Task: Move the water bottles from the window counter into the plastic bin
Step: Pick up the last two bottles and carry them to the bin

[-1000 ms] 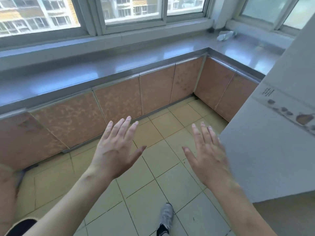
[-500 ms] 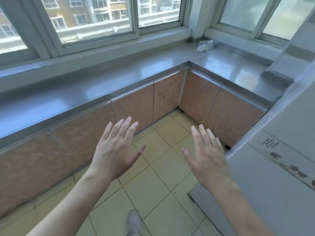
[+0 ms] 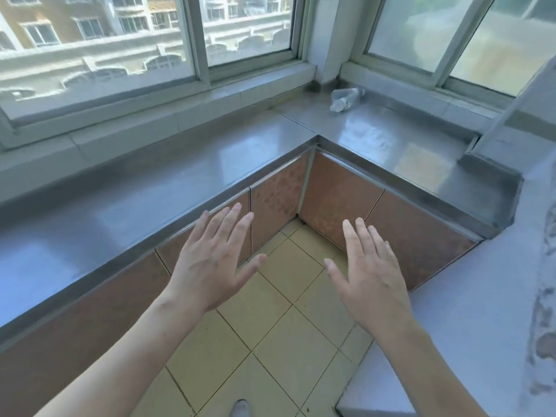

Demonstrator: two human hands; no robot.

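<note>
A clear plastic water bottle [image 3: 346, 98] lies on its side in the far corner of the grey window counter [image 3: 168, 188], just under the window sill. My left hand [image 3: 212, 263] and my right hand [image 3: 368, 275] are both held out flat in front of me, fingers spread, holding nothing. They hover over the tiled floor, well short of the bottle. No plastic bin is in view.
The L-shaped counter wraps around the corner over brown cabinet doors [image 3: 276, 203]. A white appliance or wall [image 3: 469, 311] stands close on my right. Yellow floor tiles [image 3: 270, 341] lie between them, with my shoe [image 3: 240, 409] at the bottom edge.
The view has swung right and closer to the corner, so the bottle now appears larger and nearer. Both hands kept the same open pose.
</note>
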